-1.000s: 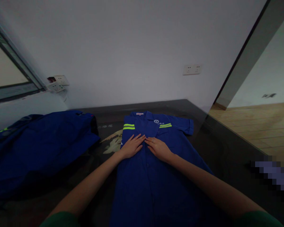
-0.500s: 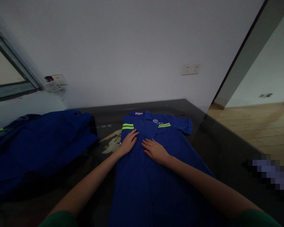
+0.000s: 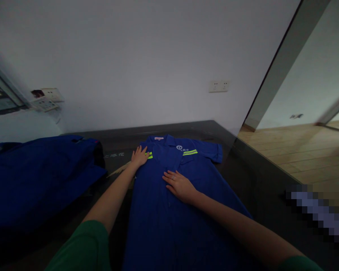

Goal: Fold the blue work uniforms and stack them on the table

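Note:
A blue short-sleeved work shirt [image 3: 155, 210] with yellow-green reflective stripes lies front up, its collar pointing at the wall. My left hand [image 3: 139, 156] rests with fingers apart on its left shoulder edge, by the left stripe. Lower down, near the button line, my right hand [image 3: 180, 186] lies flat on the chest, a ring on one finger. The shirt's right sleeve is spread out to the side; its left sleeve cannot be seen.
A dark glossy table [image 3: 243, 169] carries the shirt. On the left a heap of blue clothing [image 3: 39, 177] lies on it. Wall sockets [image 3: 219, 86] sit above the far edge. A blurred-out, pixelated object [image 3: 316, 210] is at the right edge.
My left hand has moved from the shirt's middle out to its left shoulder edge. My right hand stays on the chest. The view has turned slightly to the right.

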A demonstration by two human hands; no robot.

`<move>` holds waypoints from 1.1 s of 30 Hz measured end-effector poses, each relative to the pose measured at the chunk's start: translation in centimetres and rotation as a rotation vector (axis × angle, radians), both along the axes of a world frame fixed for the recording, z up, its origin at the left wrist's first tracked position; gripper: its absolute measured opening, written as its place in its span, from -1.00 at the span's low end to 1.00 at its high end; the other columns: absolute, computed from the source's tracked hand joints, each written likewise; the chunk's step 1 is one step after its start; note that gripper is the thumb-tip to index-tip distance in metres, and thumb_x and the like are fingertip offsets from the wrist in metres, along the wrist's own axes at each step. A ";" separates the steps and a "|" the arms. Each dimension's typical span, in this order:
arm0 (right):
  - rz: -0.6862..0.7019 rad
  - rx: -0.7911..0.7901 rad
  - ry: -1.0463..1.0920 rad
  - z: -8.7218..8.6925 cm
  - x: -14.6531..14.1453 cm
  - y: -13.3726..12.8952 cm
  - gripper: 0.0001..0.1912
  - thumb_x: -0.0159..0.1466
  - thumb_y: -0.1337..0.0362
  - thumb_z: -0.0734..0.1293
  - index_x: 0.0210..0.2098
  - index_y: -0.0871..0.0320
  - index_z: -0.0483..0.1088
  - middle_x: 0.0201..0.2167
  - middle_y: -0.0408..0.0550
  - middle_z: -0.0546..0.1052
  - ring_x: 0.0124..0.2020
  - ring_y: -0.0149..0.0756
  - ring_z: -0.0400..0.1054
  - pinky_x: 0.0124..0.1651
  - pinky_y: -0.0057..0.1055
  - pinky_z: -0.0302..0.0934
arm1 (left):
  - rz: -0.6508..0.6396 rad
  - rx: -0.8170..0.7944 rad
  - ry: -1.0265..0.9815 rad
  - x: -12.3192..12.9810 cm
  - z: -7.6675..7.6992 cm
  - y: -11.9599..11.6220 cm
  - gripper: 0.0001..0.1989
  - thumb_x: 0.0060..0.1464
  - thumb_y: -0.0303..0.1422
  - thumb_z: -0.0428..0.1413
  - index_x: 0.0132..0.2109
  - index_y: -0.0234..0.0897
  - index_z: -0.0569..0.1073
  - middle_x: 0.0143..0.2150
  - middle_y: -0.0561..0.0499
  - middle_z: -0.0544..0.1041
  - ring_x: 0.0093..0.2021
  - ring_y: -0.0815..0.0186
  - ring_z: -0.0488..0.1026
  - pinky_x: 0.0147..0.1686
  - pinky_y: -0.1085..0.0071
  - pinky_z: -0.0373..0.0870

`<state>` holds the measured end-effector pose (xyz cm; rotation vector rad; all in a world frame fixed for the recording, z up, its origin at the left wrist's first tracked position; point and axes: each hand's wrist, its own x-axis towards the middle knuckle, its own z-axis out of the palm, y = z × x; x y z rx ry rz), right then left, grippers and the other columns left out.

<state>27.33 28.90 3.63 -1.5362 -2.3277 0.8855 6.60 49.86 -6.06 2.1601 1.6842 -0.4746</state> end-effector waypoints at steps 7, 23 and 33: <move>0.003 -0.017 0.006 0.2 0.1 0.2 -0.55 0.38 0.28 0.15 0.24 0.19 0.25 0.26 0.04 0.27 0.30 -0.16 0.08 0.32 -0.05 -0.02 | 0.143 0.027 0.086 0.6 -1.1 2.1 -0.33 0.23 -0.07 -0.30 0.39 -0.27 0.03 0.43 -0.02 -0.06 0.42 0.01 -0.22 0.31 -0.13 -0.28; 0.002 -0.028 0.003 0.2 0.1 0.2 -0.55 0.38 0.28 0.13 0.24 0.18 0.25 0.27 0.01 0.27 0.31 -0.18 0.07 0.33 -0.08 -0.03 | 0.127 0.011 0.019 1.7 -1.8 2.5 -0.37 0.23 -0.20 -0.27 0.38 -0.39 0.04 0.42 -0.13 -0.06 0.41 0.09 -0.15 0.32 -0.06 -0.17; -0.009 -0.029 -0.005 0.6 0.0 0.2 -0.55 0.37 0.30 0.14 0.23 0.18 0.27 0.25 0.02 0.28 0.29 -0.17 0.10 0.31 -0.06 -0.01 | 0.024 0.257 -0.002 3.1 0.5 0.9 -0.42 0.22 -0.31 -0.21 0.32 -0.48 0.17 0.37 -0.22 0.11 0.38 0.05 -0.04 0.33 -0.04 -0.29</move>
